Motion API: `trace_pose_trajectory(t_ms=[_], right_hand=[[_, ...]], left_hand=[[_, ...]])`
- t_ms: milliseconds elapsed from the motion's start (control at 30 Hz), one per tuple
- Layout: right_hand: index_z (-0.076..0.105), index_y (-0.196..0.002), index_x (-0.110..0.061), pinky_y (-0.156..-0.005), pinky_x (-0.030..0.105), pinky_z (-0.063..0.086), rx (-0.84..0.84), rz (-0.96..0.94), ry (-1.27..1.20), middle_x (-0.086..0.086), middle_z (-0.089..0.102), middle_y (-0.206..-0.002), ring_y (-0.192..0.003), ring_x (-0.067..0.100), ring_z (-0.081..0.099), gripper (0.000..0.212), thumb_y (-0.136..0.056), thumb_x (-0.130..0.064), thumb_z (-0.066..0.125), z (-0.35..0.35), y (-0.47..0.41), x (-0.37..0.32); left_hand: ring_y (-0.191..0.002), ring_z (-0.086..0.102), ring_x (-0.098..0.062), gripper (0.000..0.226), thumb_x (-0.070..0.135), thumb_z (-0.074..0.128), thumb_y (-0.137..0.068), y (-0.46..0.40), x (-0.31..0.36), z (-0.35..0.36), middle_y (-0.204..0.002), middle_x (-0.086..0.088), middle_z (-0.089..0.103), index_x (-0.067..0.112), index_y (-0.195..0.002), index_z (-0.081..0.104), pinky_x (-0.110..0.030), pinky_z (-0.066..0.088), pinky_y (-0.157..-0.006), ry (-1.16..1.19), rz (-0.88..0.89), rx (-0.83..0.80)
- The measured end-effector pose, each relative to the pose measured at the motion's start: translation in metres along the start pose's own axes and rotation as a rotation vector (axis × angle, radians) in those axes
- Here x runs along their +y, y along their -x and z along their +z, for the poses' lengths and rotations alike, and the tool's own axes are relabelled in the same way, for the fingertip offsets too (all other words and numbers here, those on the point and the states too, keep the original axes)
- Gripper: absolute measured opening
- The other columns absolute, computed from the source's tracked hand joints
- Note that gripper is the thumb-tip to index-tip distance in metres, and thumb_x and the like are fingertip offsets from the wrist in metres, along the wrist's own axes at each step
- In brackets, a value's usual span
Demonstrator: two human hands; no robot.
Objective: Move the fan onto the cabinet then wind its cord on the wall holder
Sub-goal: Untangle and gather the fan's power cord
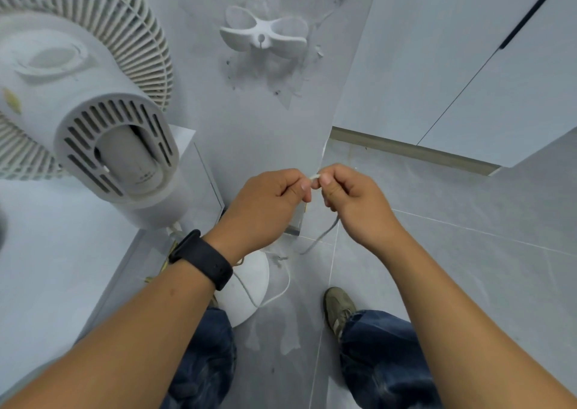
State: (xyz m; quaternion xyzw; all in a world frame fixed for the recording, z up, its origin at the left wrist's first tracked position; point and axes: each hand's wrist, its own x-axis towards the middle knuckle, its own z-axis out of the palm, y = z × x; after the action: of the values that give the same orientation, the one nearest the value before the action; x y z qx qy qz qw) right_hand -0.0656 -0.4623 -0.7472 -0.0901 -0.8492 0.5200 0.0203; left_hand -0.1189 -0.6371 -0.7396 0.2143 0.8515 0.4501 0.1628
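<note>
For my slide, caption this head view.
Both hands, left hand and right hand, pinch the fan's cord below the empty wall holder.

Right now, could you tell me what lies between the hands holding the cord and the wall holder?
In the head view, only bare grey wall separates the hands and cord from the wall holder.

White fan (87,102) stands on the cabinet (187,146); its pale cord (321,237) dangles below the empty wall holder (263,32).

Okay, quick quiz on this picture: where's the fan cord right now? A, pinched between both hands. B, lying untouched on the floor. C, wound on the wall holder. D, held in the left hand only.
A: the left hand and right hand both pinch the cord, while the wall holder is bare.
</note>
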Motion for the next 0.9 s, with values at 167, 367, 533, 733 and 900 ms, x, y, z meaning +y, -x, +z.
trace_pose_trajectory(t_ms=[167, 367, 533, 733, 900], right_hand=[[0.068, -0.080, -0.021, -0.064, 0.026, 0.041, -0.020, -0.004, -0.164, 0.007, 0.050, -0.073, -0.068, 0.016, 0.044, 0.026, -0.101, -0.035, 0.063, -0.002, 0.002, -0.011], [0.057, -0.076, -0.025, -0.057, 0.015, 0.036, 0.650, 0.085, -0.253, -0.013, 0.045, -0.065, -0.057, -0.002, 0.039, 0.030, -0.105, -0.033, 0.059, -0.021, -0.010, -0.006], [0.069, -0.089, -0.027, -0.068, 0.018, 0.043, 0.259, 0.021, -0.014, -0.004, 0.062, -0.076, -0.071, 0.005, 0.054, 0.016, -0.102, -0.031, 0.062, -0.011, -0.004, -0.001], [0.066, -0.080, -0.032, -0.062, 0.010, 0.038, 0.019, -0.077, -0.042, -0.020, 0.056, -0.064, -0.063, -0.003, 0.050, 0.029, -0.106, -0.028, 0.056, 0.009, 0.006, -0.013], [0.065, -0.078, -0.033, -0.066, 0.026, 0.042, 0.623, 0.000, -0.175, -0.018, 0.054, -0.067, -0.067, 0.006, 0.048, 0.030, -0.106, -0.032, 0.054, -0.009, -0.006, -0.005]], left_hand=[[-0.050, 0.043, -0.003, 0.030, 0.037, 0.051, -0.107, 0.001, 0.001, 0.001, -0.048, 0.018, 0.043, 0.026, -0.087, 0.071, -0.013, 0.035, -0.053, 0.046, 0.021, -0.045], [-0.049, 0.038, -0.006, 0.030, 0.038, 0.053, -0.106, -0.003, -0.003, -0.008, -0.057, 0.007, 0.042, 0.030, -0.086, 0.073, -0.013, 0.033, -0.049, 0.106, -0.012, 0.087], [-0.047, 0.039, -0.005, 0.031, 0.036, 0.052, -0.106, -0.004, -0.005, -0.007, -0.049, 0.014, 0.042, 0.027, -0.084, 0.070, -0.013, 0.033, -0.049, 0.086, -0.032, 0.160], [-0.057, 0.046, -0.007, 0.033, 0.039, 0.052, -0.106, -0.002, 0.002, -0.004, -0.063, 0.004, 0.059, 0.025, -0.083, 0.071, -0.022, 0.037, -0.059, 0.070, 0.063, 0.059], [-0.048, 0.035, -0.007, 0.041, 0.046, 0.050, -0.105, -0.001, 0.003, -0.006, -0.048, 0.014, 0.037, 0.022, -0.076, 0.065, -0.017, 0.031, -0.051, 0.084, 0.062, 0.062]])
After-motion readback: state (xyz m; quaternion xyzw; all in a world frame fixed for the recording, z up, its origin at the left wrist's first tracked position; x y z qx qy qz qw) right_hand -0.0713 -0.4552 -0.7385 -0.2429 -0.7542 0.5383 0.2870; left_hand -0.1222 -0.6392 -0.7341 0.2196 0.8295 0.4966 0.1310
